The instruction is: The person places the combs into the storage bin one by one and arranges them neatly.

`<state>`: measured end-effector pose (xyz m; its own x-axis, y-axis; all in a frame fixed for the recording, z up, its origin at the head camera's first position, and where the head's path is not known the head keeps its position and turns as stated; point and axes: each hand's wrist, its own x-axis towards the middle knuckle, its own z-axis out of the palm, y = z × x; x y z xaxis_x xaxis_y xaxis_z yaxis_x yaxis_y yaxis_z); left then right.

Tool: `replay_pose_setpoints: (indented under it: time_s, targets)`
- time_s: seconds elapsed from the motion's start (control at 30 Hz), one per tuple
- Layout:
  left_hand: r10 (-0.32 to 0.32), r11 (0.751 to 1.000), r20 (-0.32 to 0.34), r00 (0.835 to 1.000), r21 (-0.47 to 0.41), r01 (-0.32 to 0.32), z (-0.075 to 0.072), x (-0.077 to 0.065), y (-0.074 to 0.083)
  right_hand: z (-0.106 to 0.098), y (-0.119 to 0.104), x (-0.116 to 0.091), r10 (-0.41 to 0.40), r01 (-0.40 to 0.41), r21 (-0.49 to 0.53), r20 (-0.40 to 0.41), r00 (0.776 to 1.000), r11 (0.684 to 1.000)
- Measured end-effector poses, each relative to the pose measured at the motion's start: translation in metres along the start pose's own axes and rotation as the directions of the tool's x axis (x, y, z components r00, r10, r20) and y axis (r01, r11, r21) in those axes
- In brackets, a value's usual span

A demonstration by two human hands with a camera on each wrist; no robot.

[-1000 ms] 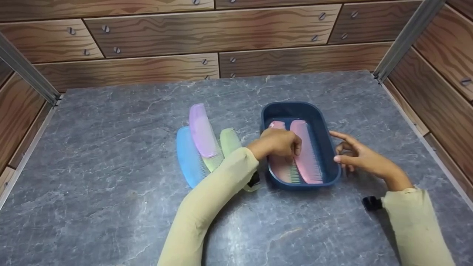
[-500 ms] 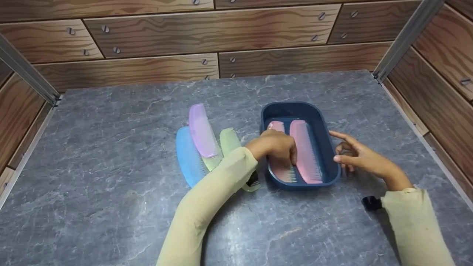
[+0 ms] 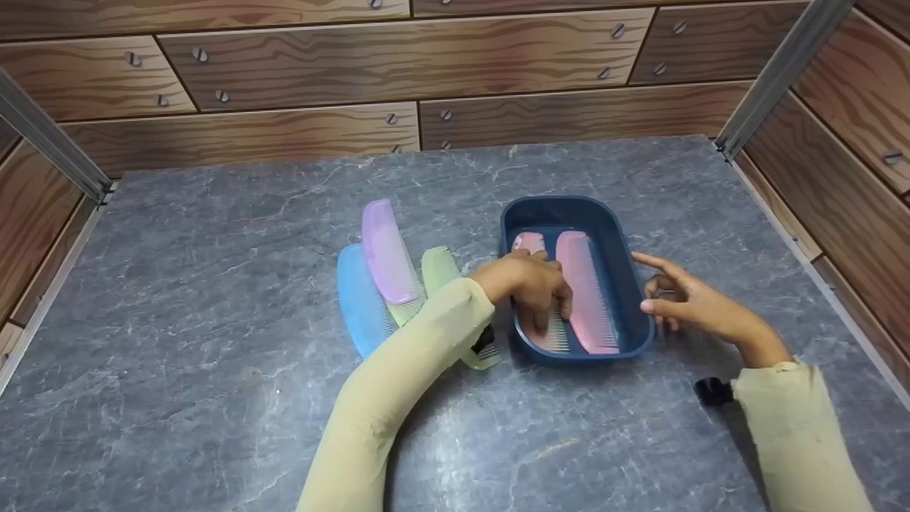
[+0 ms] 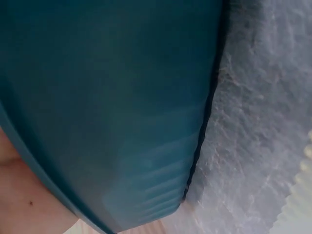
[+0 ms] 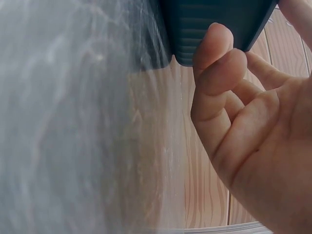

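In the head view my left hand (image 3: 527, 281) reaches into a dark blue tray (image 3: 561, 203), fingers pointing down and spread over a pink comb (image 3: 530, 242) on its left side. That comb's middle is hidden under the hand. Another pink comb (image 3: 584, 291) lies beside it, lengthwise in the tray. At the tray's right wall is my right hand (image 3: 693, 302), its index finger and thumb touching the rim. The right wrist view shows the other fingers (image 5: 222, 73) of this hand loosely bent near the tray's outer wall (image 5: 204, 19).
Left of the tray, a purple comb (image 3: 387, 252) lies across a blue comb (image 3: 359, 299) and a pale green one. Another green comb (image 3: 439, 270) is partly covered by the left sleeve (image 3: 398, 377). Wood-patterned panels (image 3: 398, 64) enclose the grey marbled table (image 3: 213, 284).
The left hand's fingers, bunched together on the left pink comb before, have spread and loosened over it. That comb has shifted slightly left. The right hand stays at the rim.
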<state>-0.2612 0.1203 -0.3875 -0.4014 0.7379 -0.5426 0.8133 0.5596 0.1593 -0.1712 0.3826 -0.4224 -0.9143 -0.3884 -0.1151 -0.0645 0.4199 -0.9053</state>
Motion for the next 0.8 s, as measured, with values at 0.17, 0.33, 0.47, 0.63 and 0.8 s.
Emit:
replay_pose_setpoints:
  time_s: [0.17,0.33,0.47,0.63,0.8]
  targets:
    - [0.001,1.000,0.066,0.998,-0.025,0.000,-0.0040,-0.0007,0.0005,0.0004,-0.0008,-0.0006,-0.012,0.012,0.000,-0.002,1.000,1.000]
    - [0.011,1.000,0.074,0.997,-0.012,-0.010,-0.0058,-0.0013,0.0011,0.0001,-0.0002,-0.0007,-0.018,0.018,0.003,-0.001,1.000,1.000]
    - [0.003,1.000,0.065,0.998,-0.009,-0.002,-0.0052,-0.0014,0.0017,-0.0003,0.0004,0.0000,-0.015,0.015,-0.004,0.003,1.000,1.000]
    - [-0.011,1.000,0.055,0.998,-0.009,0.012,-0.0045,-0.0014,0.0027,-0.0008,0.0012,0.0000,-0.028,0.028,-0.006,0.009,1.000,1.000]
    - [-0.007,1.000,0.054,0.998,-0.013,0.007,-0.0049,-0.0012,0.0023,-0.0008,0.0006,-0.0006,-0.033,0.033,0.003,0.004,0.999,0.999]
